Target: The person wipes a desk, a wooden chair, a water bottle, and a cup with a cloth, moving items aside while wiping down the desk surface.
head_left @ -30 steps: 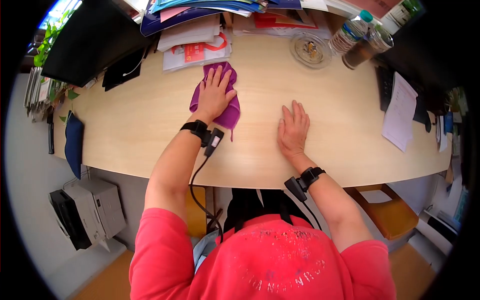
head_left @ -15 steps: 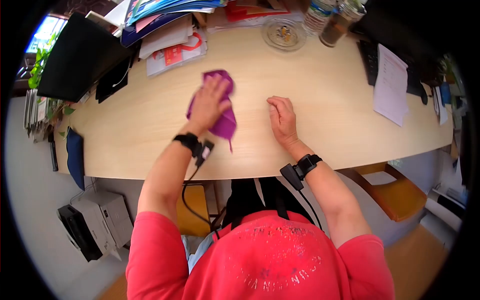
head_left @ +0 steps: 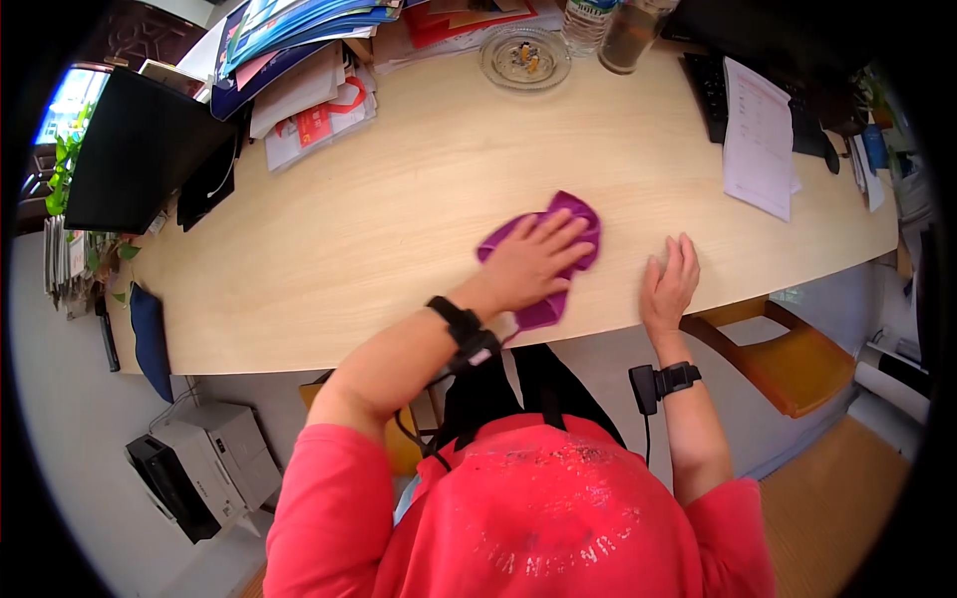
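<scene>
My left hand [head_left: 538, 261] lies flat on a purple cloth [head_left: 582, 206], fingers spread, pressing it against the desk near the front edge. The cloth is crumpled, and its edges stick out around my palm and fingers. To the right, my right hand [head_left: 670, 289] rests by the desk's front edge. Its fingers are loosely bent, with a gap between thumb and fingers, and nothing shows in it. Both wrists wear black straps with small boxes.
Beneath both hands is a pale wooden desk [head_left: 329, 269]. At the back stand a glass ashtray [head_left: 524, 60] with butts, a water bottle [head_left: 588, 25] and a jar [head_left: 634, 38]. Papers [head_left: 758, 140] overlap a keyboard [head_left: 706, 95] at right. A folder stack [head_left: 289, 45] and monitor [head_left: 140, 149] are left.
My left hand has slid the purple cloth rightward and nearer to me. My right hand has shifted right to the desk's edge, and its curled fingers have loosened. The view has shifted slightly.
</scene>
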Available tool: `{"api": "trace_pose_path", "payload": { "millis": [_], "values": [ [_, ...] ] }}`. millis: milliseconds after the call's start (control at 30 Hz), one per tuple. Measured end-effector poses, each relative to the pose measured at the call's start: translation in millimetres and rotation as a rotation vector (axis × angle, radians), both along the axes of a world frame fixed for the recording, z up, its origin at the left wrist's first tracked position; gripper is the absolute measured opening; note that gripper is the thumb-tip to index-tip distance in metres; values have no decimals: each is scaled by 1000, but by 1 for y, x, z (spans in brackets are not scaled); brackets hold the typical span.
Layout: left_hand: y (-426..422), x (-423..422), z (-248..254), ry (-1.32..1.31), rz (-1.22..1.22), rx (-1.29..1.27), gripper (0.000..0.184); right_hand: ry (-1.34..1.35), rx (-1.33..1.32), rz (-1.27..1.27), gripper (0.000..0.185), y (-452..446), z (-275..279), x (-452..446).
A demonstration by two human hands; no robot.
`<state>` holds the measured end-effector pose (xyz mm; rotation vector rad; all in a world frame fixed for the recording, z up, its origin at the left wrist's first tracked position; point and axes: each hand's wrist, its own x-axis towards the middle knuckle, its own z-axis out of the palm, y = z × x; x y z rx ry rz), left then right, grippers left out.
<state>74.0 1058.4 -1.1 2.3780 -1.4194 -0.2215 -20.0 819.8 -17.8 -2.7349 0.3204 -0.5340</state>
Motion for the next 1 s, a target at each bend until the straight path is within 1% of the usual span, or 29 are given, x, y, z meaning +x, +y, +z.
{"api": "trace_pose_path", "payload": {
  "millis": [67, 133, 200, 267, 300, 333, 467, 533, 567, 600, 633, 667, 700, 733, 767, 800, 867, 933, 967, 1000],
  "values": [
    [37, 22, 4, -4, 175, 74, 61, -8, 3, 10, 42, -2, -2, 0],
    [77, 57, 0, -23, 445, 67, 61, -15, 10, 9, 43, -2, -3, -2],
    [103, 86, -17, -188, 688, 103, 63, -25, 9, 2, 43, -1, -1, -2],
    [96, 103, -34, -260, 846, 142, 67, -37, 4, -10, 44, 0, -1, 1],
    [72, 100, -30, -210, 958, 194, 66, -36, 2, -14, 44, 0, 0, 1],
    [54, 94, -34, -275, 904, 186, 66, -36, -2, -18, 44, 0, 1, 0],
    [-33, 21, -2, -58, 293, 90, 69, -95, 53, -19, 37, -3, 0, -1],
    [-47, -17, 3, -58, -25, 75, 69, -141, 201, -39, 34, -4, -3, -4],
    [-41, -22, 3, -6, -115, 45, 69, -167, 274, -51, 33, -5, -4, -4],
    [-32, -21, 4, 50, -207, 15, 69, -180, 268, -37, 32, -6, -6, -3],
    [-21, -11, 5, 70, -197, 90, 68, -191, 259, -30, 31, -6, -6, -3],
    [-10, 5, 15, 91, -126, 88, 66, -202, 247, -30, 30, -7, -6, -5],
    [0, 22, 19, 127, 19, 66, 66, -207, 209, -23, 29, -7, -1, -4],
    [11, 37, 14, 39, 165, 4, 67, -215, 197, -18, 29, -7, 0, -4],
    [21, 52, 8, -74, 282, 21, 69, -220, 215, -25, 30, -7, -1, -5],
    [25, 61, 0, -202, 407, 93, 67, -226, 234, -29, 32, -8, -1, -5],
    [10, 58, -14, -223, 557, 163, 66, -247, 280, -54, 33, -7, 3, -5],
    [-25, 47, -15, -202, 608, 203, 68, -279, 337, -66, 35, -6, 3, -8],
    [-42, 45, -13, -185, 502, 148, 68, -300, 365, -63, 36, -7, 3, -8],
    [-62, 46, -14, -196, 403, 169, 69, -324, 389, -58, 36, -8, 2, -7]
  ]
}}
